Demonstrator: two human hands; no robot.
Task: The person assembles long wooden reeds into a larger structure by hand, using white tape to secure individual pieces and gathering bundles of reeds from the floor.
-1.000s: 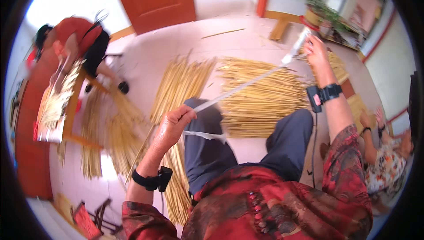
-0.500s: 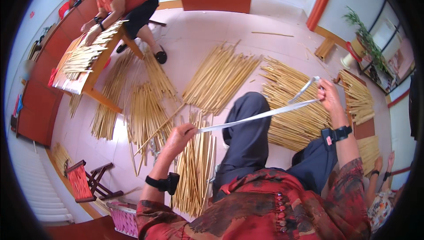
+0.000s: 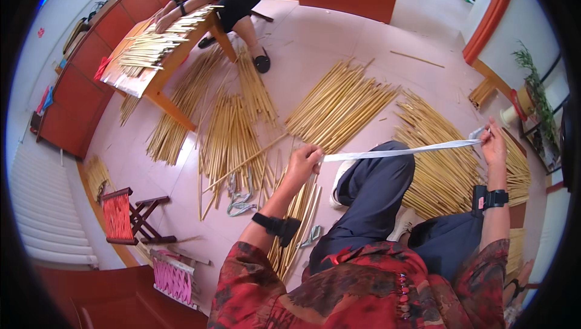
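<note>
Between my two hands a white fabric strip (image 3: 396, 151) is stretched nearly level above my raised knee. My left hand (image 3: 304, 163) pinches one end of it, fingers closed. At the other end my right hand (image 3: 493, 142) grips the strip, and a short loose loop shows by its fingers. Below and beyond the strip, bundles of straw-coloured stalks lie on the floor: one bundle (image 3: 342, 102) ahead of my knee, another (image 3: 439, 159) under the right part of the strip. More stalks (image 3: 301, 220) lie beside my left forearm.
At the far left a person bends over a wooden table (image 3: 158, 96), both hands on stalks (image 3: 160, 44). A folding stool with red webbing (image 3: 118, 217) and one with pink webbing (image 3: 172, 279) stand at left. A potted plant (image 3: 526, 99) is at right. Tangled pale strips (image 3: 241, 202) lie near stalks.
The whole view has shifted, so the room appears further left-turned. The strip is still held at both ends and now lies closer to level; its loose loop by my right hand is shorter.
</note>
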